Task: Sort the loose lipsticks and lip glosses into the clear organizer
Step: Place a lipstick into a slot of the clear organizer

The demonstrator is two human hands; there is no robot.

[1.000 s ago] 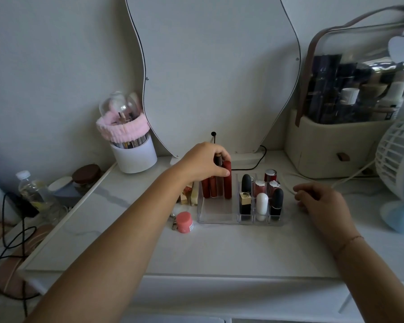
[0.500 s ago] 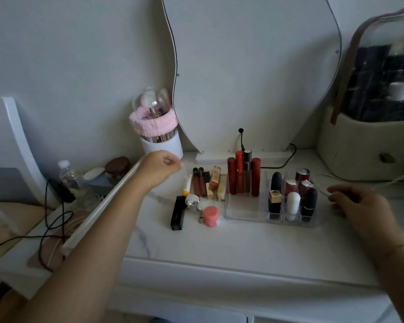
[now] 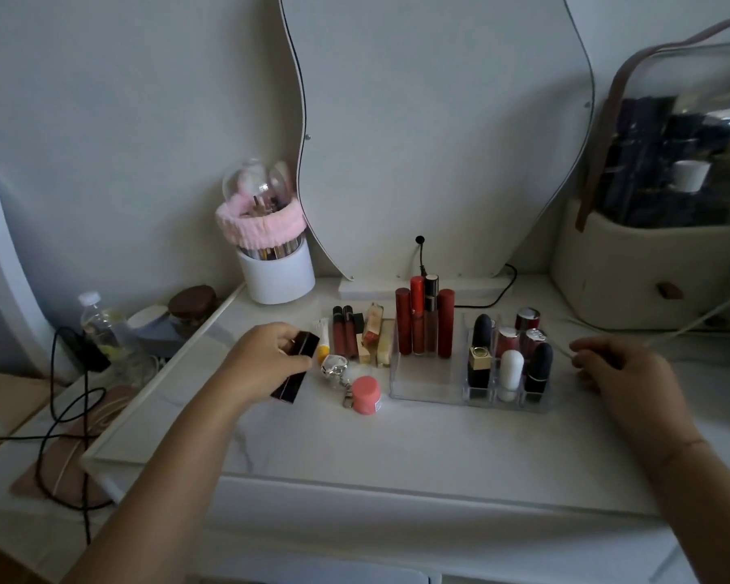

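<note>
The clear organizer [image 3: 422, 383] stands mid-table. Several tall red lip glosses [image 3: 424, 322] stand upright in its back left section, and several lipsticks [image 3: 511, 356] fill the small slots on its right. My left hand [image 3: 266, 360] is closed around a long black lipstick tube [image 3: 298, 366], left of the organizer. Loose glosses and lipsticks [image 3: 357, 337] lie in a row between that hand and the organizer. My right hand [image 3: 620, 373] rests on the table right of the organizer, fingers loosely curled, holding nothing.
A pink round jar [image 3: 365, 394] and a silver keyring [image 3: 336, 368] lie before the loose row. A white brush cup [image 3: 277, 267] with a pink band stands back left, a mirror [image 3: 439, 132] behind, a beige cosmetics case [image 3: 650, 255] back right. Cables and a bottle [image 3: 98, 322] sit left.
My left hand left the tall glosses in the organizer, swung left, then came down on the black lipstick tube and gripped it. The view shifted left. My right hand stayed put.
</note>
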